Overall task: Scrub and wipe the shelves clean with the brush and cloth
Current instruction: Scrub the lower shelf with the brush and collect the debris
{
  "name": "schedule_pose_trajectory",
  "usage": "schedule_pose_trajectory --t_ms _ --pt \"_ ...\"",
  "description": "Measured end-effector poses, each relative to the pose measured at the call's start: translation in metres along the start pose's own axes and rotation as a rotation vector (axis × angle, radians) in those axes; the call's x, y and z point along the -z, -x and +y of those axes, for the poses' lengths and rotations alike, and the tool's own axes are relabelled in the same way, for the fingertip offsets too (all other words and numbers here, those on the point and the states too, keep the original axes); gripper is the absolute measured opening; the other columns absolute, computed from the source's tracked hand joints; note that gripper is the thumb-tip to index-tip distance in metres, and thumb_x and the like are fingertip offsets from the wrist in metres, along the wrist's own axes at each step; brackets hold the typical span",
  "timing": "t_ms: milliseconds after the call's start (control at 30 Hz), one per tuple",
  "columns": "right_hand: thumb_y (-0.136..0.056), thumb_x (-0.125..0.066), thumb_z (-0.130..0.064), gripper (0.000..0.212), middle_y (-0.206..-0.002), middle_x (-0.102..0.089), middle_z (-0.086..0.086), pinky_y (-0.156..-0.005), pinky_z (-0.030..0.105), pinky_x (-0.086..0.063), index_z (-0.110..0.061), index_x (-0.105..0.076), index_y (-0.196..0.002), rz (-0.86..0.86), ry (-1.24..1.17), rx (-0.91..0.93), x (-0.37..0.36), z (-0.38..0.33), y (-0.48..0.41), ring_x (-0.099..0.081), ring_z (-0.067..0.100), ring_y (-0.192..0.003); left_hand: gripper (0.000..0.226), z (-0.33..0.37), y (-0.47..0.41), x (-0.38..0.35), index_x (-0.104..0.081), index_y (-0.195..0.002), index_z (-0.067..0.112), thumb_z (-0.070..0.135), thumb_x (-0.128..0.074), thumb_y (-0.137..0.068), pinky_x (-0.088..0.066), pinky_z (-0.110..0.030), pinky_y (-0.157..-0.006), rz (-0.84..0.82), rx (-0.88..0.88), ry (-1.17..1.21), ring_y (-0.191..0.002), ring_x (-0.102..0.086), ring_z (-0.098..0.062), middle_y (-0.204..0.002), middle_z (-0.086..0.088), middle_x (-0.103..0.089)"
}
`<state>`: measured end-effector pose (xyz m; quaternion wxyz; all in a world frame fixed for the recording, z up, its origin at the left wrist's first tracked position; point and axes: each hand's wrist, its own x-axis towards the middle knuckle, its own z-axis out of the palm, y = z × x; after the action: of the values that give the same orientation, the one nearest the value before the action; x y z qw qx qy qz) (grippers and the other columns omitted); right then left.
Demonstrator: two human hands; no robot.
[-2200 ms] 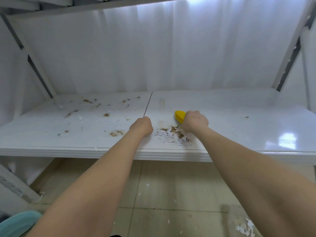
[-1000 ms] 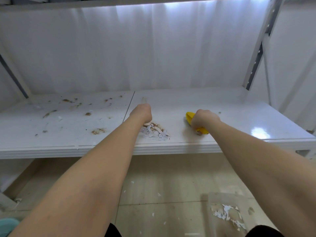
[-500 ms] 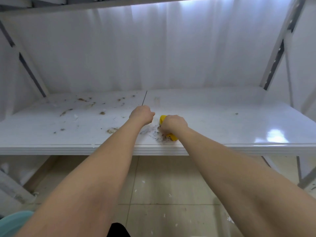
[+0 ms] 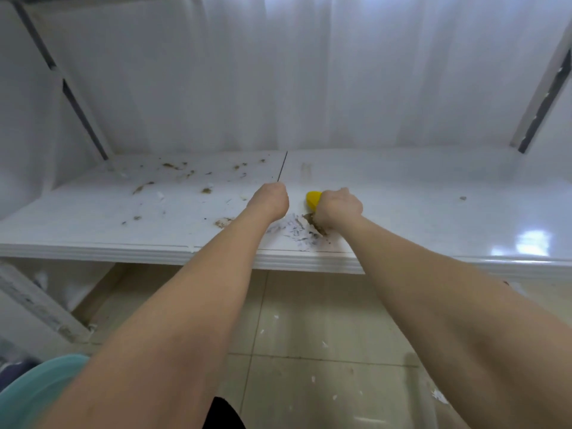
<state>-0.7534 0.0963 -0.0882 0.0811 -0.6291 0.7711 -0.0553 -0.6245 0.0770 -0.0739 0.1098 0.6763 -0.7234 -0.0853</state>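
Observation:
My right hand grips a yellow brush on the white shelf, just right of the seam between its two boards. A heap of white paper scraps and brown dirt lies under and in front of that hand, near the shelf's front edge. My left hand is curled into a fist right beside the heap, on its left; whether it holds anything is hidden. Brown crumbs and white bits are scattered over the left board. No cloth is in view.
A white curtain hangs behind the shelf, with slanted metal posts at left and right. Below lies a tiled floor with paper bits. A teal basin sits at the lower left.
My right hand swept the brush from the right towards the seam, pushing the debris into a heap beside my left fist. The left hand stayed roughly in place.

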Motion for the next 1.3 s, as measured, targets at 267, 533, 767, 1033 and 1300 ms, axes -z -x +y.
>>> schedule_pose_trajectory --t_ms 267,533,767,1033,1300 --pt "-0.089 -0.052 -0.025 0.04 -0.121 -0.054 0.012 -0.075 0.031 -0.045 -0.018 -0.053 -0.129 0.018 -0.112 0.0 0.03 0.024 0.0 -0.059 0.029 -0.105 0.038 0.004 0.004 0.008 -0.055 -0.121 0.004 -0.004 -0.033 -0.091 -0.045 -0.034 -0.086 0.022 -0.037 -0.039 -0.103 -0.054 -0.027 -0.123 -0.015 -0.057" --pt "-0.087 -0.048 -0.024 0.019 -0.108 -0.055 0.012 -0.069 0.031 -0.043 -0.013 -0.054 -0.1 -0.061 -0.148 -0.05 0.011 0.023 0.004 -0.054 0.03 -0.087 0.034 0.017 0.007 -0.003 -0.055 -0.118 0.007 -0.002 -0.037 -0.09 -0.044 -0.031 -0.083 -0.043 -0.03 -0.039 -0.091 -0.046 -0.023 -0.115 -0.009 -0.054" --pt "-0.081 -0.062 -0.027 0.022 -0.094 -0.057 0.004 -0.061 0.027 -0.04 -0.01 -0.047 -0.079 0.005 -0.215 -0.046 0.023 0.031 0.001 -0.054 0.025 -0.08 0.035 0.046 0.009 0.005 -0.058 -0.119 0.004 0.002 -0.039 -0.091 -0.043 -0.031 -0.089 0.041 -0.077 0.112 -0.107 -0.053 -0.027 -0.126 -0.014 -0.057" --pt "-0.087 -0.049 -0.04 0.028 -0.087 -0.064 0.004 -0.069 0.028 -0.043 -0.019 -0.06 -0.074 0.278 -0.513 -0.146 0.057 0.093 0.008 -0.06 0.029 -0.09 0.025 0.145 0.012 -0.002 -0.056 -0.113 0.009 0.022 -0.041 -0.097 -0.04 -0.031 -0.085 0.239 -0.158 0.545 -0.112 -0.054 -0.029 -0.119 -0.012 -0.06" --pt "-0.093 -0.046 -0.019 0.01 -0.09 -0.055 0.006 -0.066 0.033 -0.036 -0.013 -0.052 -0.099 0.502 -0.429 -0.47 0.041 0.216 0.074 -0.049 0.026 -0.079 0.034 0.261 0.076 -0.057 -0.053 -0.069 0.009 0.021 -0.035 -0.095 -0.039 -0.032 -0.064 -0.033 -0.519 0.535 -0.087 -0.061 -0.036 -0.087 -0.019 -0.063"
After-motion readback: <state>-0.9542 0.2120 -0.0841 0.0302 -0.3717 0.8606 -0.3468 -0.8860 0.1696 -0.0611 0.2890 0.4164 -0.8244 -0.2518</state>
